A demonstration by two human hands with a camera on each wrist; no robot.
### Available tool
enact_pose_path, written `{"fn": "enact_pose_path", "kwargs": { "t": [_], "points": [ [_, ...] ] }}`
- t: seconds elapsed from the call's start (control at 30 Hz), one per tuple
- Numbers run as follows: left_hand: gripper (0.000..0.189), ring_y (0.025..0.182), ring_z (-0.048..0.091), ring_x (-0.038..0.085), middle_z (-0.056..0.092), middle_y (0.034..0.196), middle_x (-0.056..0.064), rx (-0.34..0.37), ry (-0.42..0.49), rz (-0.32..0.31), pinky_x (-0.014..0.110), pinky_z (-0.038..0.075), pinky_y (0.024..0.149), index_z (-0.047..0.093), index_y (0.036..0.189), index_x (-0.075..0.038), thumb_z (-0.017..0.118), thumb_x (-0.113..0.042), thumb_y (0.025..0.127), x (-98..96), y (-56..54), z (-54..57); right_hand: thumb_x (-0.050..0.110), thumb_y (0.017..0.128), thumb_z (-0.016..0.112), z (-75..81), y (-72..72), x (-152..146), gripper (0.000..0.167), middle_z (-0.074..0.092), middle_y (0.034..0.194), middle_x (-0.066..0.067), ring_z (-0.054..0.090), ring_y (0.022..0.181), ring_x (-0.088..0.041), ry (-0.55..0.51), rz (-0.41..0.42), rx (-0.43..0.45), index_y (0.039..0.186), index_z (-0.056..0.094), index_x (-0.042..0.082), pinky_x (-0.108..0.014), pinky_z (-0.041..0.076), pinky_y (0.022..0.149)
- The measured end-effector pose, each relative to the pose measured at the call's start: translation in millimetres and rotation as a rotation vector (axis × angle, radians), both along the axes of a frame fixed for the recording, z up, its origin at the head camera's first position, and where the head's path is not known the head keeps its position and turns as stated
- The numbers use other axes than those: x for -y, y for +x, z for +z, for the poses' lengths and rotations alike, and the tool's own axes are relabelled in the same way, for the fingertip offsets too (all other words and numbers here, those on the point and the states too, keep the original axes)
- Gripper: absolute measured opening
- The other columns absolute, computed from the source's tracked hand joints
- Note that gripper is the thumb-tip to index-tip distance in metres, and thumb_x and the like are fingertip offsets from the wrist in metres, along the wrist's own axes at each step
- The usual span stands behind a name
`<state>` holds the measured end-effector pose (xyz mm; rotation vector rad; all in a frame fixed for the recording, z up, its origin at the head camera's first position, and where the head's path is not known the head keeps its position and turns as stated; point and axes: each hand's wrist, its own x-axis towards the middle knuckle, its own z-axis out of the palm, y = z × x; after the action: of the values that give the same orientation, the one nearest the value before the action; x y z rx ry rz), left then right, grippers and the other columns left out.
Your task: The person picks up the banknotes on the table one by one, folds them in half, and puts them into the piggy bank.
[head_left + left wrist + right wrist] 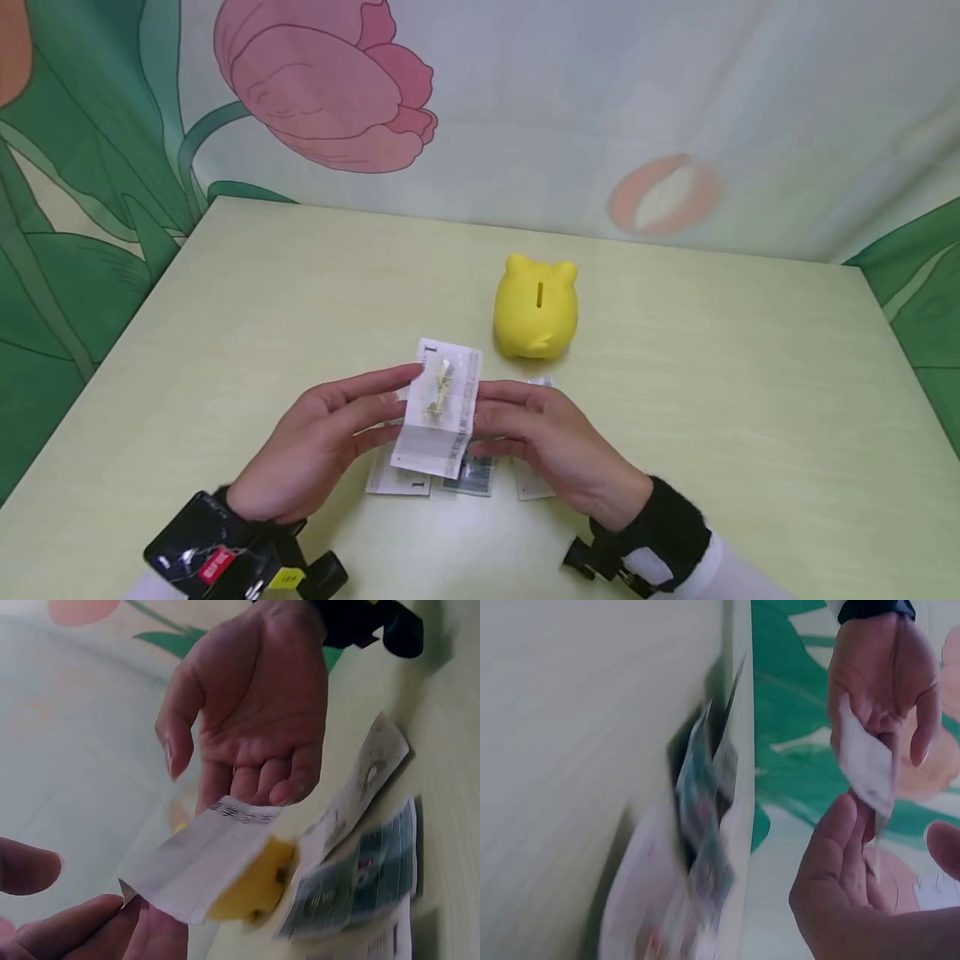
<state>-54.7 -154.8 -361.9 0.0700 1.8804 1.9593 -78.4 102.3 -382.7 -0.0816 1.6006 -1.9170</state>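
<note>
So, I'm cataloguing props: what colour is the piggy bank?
The piggy bank is yellow, clearest from the head.

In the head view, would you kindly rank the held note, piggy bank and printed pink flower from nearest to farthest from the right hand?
1. Held note: just left, touching the right hand.
2. Piggy bank: beyond the hand.
3. Printed pink flower: far upper left.

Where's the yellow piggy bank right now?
In the head view, the yellow piggy bank stands on the table, slightly right of center, beyond the right hand and the raised banknote.
</note>
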Motion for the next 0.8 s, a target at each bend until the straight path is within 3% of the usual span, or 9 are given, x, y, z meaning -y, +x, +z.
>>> {"fn": "enact_pose_path", "kwargs": {
  "t": [0.2,0.37,0.57,0.7,0.8],
  "points": [
    [0.049,0.131,0.062,0.025,0.051,0.157,0.011,-0.004,0.030,-0.048,0.031,0.056,0.103,0.051,0.153,-0.011,0.056,-0.013,0.105,-31.1,-12.4,-7.1,0.009,0.099,0.064,0.5,-5.8,-27,0.046,0.074,0.117,-0.006,0.070,0.094,-0.015,0.061,-0.032,-0.045,0.140,0.055,-0.009,-0.028,0.060,0.087],
    [0.052,0.122,0.070,0.027,0.061,0.147,0.012,-0.054,0.011,-0.029,0.040,0.055,0.106,0.052,0.152,-0.015,0.059,-0.010,0.101,-52.1,-20.6,-13.3,0.009,0.100,0.065,4.3,-12.0,-47,0.045,0.074,0.118,-0.005,0.070,0.097,-0.016,0.130,-0.083,-0.085,0.140,0.055,-0.008,-0.027,0.060,0.087],
    [0.055,0.114,0.071,0.028,0.053,0.154,0.013,-0.108,0.074,-0.017,0.040,0.059,0.099,0.050,0.152,-0.013,0.060,-0.006,0.099,-68.2,-30.6,-16.5,0.007,0.099,0.065,11.0,-18.0,-59,0.046,0.074,0.119,-0.006,0.071,0.099,-0.015,0.165,-0.133,-0.133,0.141,0.053,-0.009,-0.028,0.061,0.088],
    [0.059,0.107,0.071,0.026,0.058,0.145,0.015,-0.074,0.087,0.021,0.038,0.061,0.092,0.043,0.154,-0.017,0.061,-0.007,0.099,-77.0,-35.5,-17.9,0.005,0.099,0.064,14.1,-19.3,-62,0.047,0.073,0.120,-0.008,0.071,0.100,-0.014,0.176,-0.152,-0.158,0.142,0.052,-0.009,-0.028,0.061,0.087],
    [0.052,0.104,0.070,0.023,0.065,0.136,0.018,-0.030,0.087,0.025,0.035,0.061,0.089,0.047,0.151,-0.011,0.059,-0.008,0.101,-80.2,-37.3,-19.0,0.005,0.099,0.064,14.6,-19.2,-62,0.047,0.072,0.124,-0.010,0.071,0.101,-0.015,0.187,-0.154,-0.169,0.143,0.052,-0.009,-0.028,0.060,0.088]
  ]
}}
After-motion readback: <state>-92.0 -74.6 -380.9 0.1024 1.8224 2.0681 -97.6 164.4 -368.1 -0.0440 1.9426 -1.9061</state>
